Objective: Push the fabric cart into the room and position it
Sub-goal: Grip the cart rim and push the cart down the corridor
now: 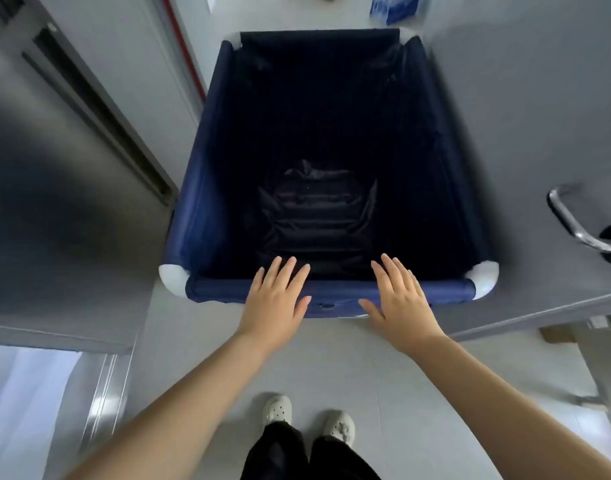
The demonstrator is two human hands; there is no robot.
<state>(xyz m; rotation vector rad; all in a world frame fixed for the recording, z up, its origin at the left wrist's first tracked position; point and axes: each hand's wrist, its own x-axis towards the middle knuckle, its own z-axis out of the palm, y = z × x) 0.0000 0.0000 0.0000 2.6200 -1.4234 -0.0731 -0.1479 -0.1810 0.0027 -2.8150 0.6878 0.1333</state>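
Navy fabric cart (207, 188) sits in the doorway, between the grey door (525, 133) right and metal frame left.
Nearly empty, soft-sided, likely light; push at its stiff near rim, where the left hand (274, 303) and right hand (402, 304) lie flat, fingers spread, unclenched.

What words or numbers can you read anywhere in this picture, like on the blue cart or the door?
None can be read.
Fabric cart: plain blue cloth, no print showing.
Door: no sign or number visible.
Blue package on the floor at the top: too blurred to tell if it has any print.
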